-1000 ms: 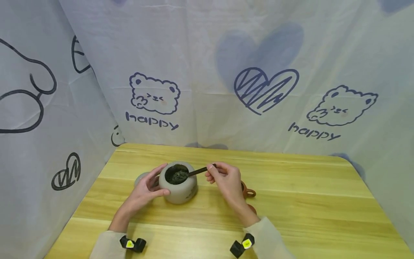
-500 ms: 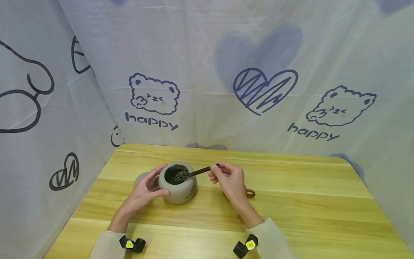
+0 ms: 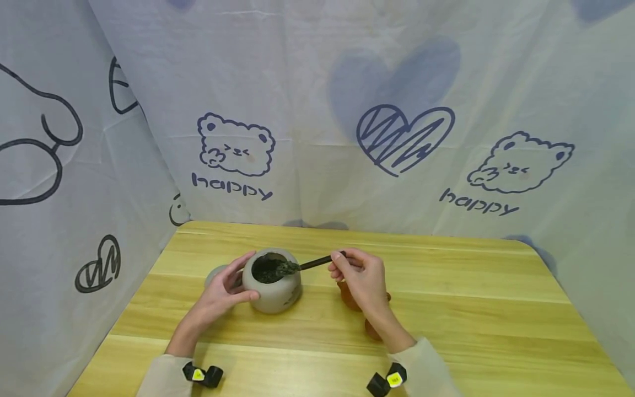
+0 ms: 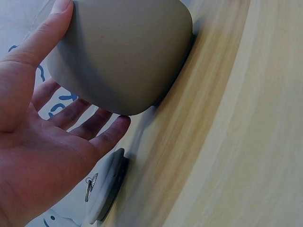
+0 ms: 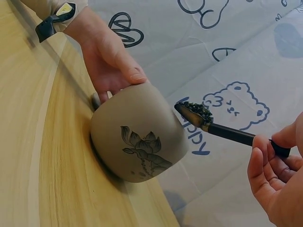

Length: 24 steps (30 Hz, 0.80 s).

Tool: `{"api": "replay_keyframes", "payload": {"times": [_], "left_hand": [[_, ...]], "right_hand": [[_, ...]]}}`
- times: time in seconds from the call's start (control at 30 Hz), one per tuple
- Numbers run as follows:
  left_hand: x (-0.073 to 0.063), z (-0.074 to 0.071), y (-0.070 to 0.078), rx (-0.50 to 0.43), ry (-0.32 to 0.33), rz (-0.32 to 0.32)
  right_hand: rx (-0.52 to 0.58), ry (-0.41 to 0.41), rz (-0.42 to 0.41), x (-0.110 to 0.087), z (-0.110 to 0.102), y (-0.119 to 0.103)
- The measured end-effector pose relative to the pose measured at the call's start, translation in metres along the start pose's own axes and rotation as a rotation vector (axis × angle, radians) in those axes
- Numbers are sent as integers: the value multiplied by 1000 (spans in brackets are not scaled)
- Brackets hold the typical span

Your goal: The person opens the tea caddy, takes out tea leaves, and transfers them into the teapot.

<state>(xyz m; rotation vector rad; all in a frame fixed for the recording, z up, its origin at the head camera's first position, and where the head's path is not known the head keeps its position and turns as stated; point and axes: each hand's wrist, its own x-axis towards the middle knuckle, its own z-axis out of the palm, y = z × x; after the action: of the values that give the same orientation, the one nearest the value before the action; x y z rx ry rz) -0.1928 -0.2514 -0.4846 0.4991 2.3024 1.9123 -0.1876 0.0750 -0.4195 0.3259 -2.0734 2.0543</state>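
My left hand (image 3: 218, 296) holds the round grey tea jar (image 3: 279, 299) from its left side, thumb at the near rim and fingers around the far side. The jar is tilted slightly, with dark tea leaves (image 3: 264, 271) inside. Between thumb and fingers, my right hand (image 3: 366, 278) pinches the black handle of a tea scoop (image 3: 317, 262). In the right wrist view, the scoop's head carries a heap of dark leaves (image 5: 199, 110) just outside the jar's mouth. A lotus drawing marks the jar's side. Below the right hand sits a reddish-brown teapot (image 3: 349, 298), partly hidden.
The grey jar lid (image 4: 110, 187) with a small metal ring lies on the table (image 3: 471, 309) left of the jar. A small reddish-brown round piece (image 3: 372, 330) shows beside the right wrist. Printed cloth (image 3: 317, 71) hangs behind and at the left.
The scoop has come up from inside the jar to its right rim, carrying leaves. My right hand has moved right, now covering more of the teapot's handle. The left hand and jar stay put.
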Motion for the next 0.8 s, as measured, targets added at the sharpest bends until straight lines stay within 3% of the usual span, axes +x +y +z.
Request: {"api": "replay_keyframes", "payload": {"times": [0.8], "left_hand": [[1,0,-1,2,2,14]], "right_hand": [[-36,31,28,-19,-40,1]]}}
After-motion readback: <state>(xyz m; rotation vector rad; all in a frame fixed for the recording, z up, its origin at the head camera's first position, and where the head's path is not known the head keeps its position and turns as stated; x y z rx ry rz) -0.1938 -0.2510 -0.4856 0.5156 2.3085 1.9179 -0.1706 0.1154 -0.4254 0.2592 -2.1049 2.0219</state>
